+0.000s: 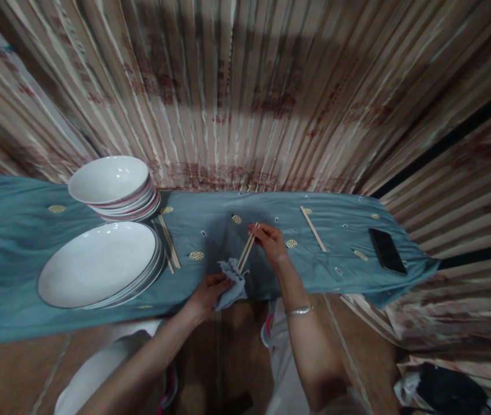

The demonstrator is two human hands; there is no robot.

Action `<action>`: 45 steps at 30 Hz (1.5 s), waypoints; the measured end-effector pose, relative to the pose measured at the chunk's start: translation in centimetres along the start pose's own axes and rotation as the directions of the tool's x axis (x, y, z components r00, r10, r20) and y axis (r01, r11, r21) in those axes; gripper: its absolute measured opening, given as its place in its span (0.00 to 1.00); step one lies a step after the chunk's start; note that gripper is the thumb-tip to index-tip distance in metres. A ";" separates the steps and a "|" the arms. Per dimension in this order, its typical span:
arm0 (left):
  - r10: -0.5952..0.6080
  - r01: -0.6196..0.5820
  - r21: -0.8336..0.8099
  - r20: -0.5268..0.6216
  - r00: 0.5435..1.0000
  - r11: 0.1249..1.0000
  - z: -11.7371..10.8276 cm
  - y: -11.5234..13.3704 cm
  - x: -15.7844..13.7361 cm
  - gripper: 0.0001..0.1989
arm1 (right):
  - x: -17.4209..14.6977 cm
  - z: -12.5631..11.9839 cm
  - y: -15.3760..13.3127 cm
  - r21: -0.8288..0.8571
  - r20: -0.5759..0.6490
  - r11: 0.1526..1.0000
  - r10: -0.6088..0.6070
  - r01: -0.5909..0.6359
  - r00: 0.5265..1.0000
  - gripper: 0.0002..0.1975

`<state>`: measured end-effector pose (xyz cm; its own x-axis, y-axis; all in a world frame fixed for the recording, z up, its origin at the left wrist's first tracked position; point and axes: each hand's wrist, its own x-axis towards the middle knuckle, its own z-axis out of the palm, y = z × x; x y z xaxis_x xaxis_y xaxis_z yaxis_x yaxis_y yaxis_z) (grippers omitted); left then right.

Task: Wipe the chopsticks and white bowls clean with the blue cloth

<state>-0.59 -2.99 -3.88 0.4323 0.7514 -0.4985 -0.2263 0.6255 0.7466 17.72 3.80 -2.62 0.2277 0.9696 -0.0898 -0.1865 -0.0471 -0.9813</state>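
Two chopsticks (247, 249) in rt hand (272, 242), cloth (233, 279) at table edge

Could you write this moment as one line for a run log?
left hand: holds grey cloth | right hand: holds chopsticks, lower ends at cloth | nearby: plate stack, bowl stack, phone

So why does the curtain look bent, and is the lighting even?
Head view: the wide lens fans the curtain folds outward and bows the table edge; a broad shadow crosses the curtain top; soft glare sits on the plates; corners look smeared, while the chopsticks stay fairly sharp.
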 end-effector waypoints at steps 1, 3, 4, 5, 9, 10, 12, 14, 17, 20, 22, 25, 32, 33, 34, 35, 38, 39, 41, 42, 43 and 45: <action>0.000 0.000 0.002 0.000 1.000 1.000 -0.1 -0.2 0.0 0.16 | 0.1 -0.2 -0.1 0.000 -0.018 1.000 -0.004 0.004 1.000 0.18; 0.000 0.000 0.008 0.001 1.000 1.000 -0.2 -0.6 0.1 0.16 | 0.1 -0.6 -0.2 0.000 -0.040 1.000 -0.014 0.014 0.999 0.19; -0.002 0.002 0.011 0.002 1.000 1.000 -0.2 -0.8 0.1 0.16 | 0.1 -0.7 -0.2 -0.001 -0.044 1.000 -0.020 0.020 0.999 0.19; -0.007 0.007 0.011 0.006 1.000 1.000 -0.2 -0.9 0.1 0.15 | 0.1 -0.9 -0.3 -0.002 -0.044 1.000 -0.023 0.023 0.999 0.19; -0.058 0.058 0.015 0.025 0.998 0.998 0.0 -1.1 0.0 0.14 | -0.1 -1.2 -0.4 0.008 -0.023 1.000 -0.003 0.003 1.000 0.18; -0.064 0.063 0.016 0.027 0.998 0.998 0.1 -1.1 -0.1 0.14 | -0.2 -1.2 -0.5 0.017 -0.012 1.000 0.008 -0.008 1.000 0.18; -0.058 0.058 0.013 0.028 0.998 0.998 0.2 -0.9 -0.3 0.14 | -0.4 -1.1 -0.6 0.036 0.019 0.999 0.030 -0.031 0.999 0.18; -0.051 0.051 -0.003 0.033 0.998 0.999 0.3 -0.7 -0.4 0.14 | -0.6 -0.9 -0.6 0.044 0.061 0.998 0.050 -0.053 0.997 0.17; -0.052 0.053 -0.026 0.040 0.998 0.998 0.2 -0.4 -0.4 0.14 | -1.1 -0.3 -0.7 0.033 0.134 0.996 0.080 -0.085 0.988 0.17; -0.023 0.025 -0.051 0.030 0.999 0.998 0.1 -0.1 -0.3 0.15 | -1.5 0.5 -0.6 0.027 0.197 0.993 0.109 -0.117 0.974 0.17; 0.003 -0.002 -0.055 0.022 1.000 0.998 0.1 0.1 -0.2 0.15 | -1.7 1.1 -0.4 0.023 0.227 0.991 0.127 -0.136 0.966 0.17; 0.033 -0.033 -0.037 -0.004 0.999 0.999 0.0 0.4 -0.2 0.13 | -1.9 1.8 -0.2 0.001 0.261 0.990 0.137 -0.143 0.955 0.17; 0.092 -0.096 -0.062 -0.069 0.993 0.993 -0.4 1.0 0.1 0.12 | -2.7 2.9 0.4 -0.058 0.400 0.989 0.149 -0.137 0.904 0.18; 0.097 -0.103 -0.068 -0.076 0.992 0.992 -0.5 1.0 0.2 0.12 | -2.8 3.0 0.5 -0.065 0.419 0.989 0.148 -0.133 0.896 0.17; 0.101 -0.107 -0.075 -0.083 0.991 0.991 -0.5 1.0 0.2 0.13 | -2.9 3.1 0.5 -0.069 0.436 0.990 0.144 -0.127 0.888 0.17; 0.104 -0.111 -0.080 -0.088 0.991 0.991 -0.6 1.1 0.3 0.13 | -2.9 3.1 0.6 -0.074 0.450 0.990 0.139 -0.118 0.882 0.17; 0.118 -0.127 -0.086 -0.094 0.989 0.988 -0.6 1.1 0.5 0.14 | -3.0 3.2 0.8 -0.088 0.469 0.991 0.130 -0.101 0.874 0.17; 0.126 -0.134 -0.084 -0.093 0.988 0.987 -0.6 1.1 0.5 0.15 | -3.0 3.2 0.9 -0.089 0.461 0.991 0.129 -0.099 0.878 0.17; 0.135 -0.142 -0.078 -0.094 0.986 0.987 -0.5 1.1 0.5 0.16 | -3.0 3.3 1.0 -0.088 0.433 0.992 0.123 -0.094 0.893 0.17; 0.134 -0.141 -0.073 -0.094 0.986 0.987 -0.4 1.1 0.4 0.16 | -3.0 3.3 1.0 -0.086 0.417 0.992 0.118 -0.090 0.901 0.17; 0.131 -0.137 -0.068 -0.093 0.987 0.988 -0.4 1.1 0.3 0.16 | -3.0 3.2 0.9 -0.086 0.402 0.992 0.115 -0.088 0.909 0.17; 0.116 -0.121 -0.056 -0.083 0.990 0.991 -0.3 0.9 0.1 0.15 | -2.9 3.1 0.8 -0.086 0.372 0.992 0.115 -0.089 0.921 0.16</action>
<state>-1.01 -2.30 -3.36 0.3288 0.8337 -0.4436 -0.3254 0.5410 0.7755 13.98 1.73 -2.61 -0.1668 0.9771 -0.1321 -0.1226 -0.1535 -0.9805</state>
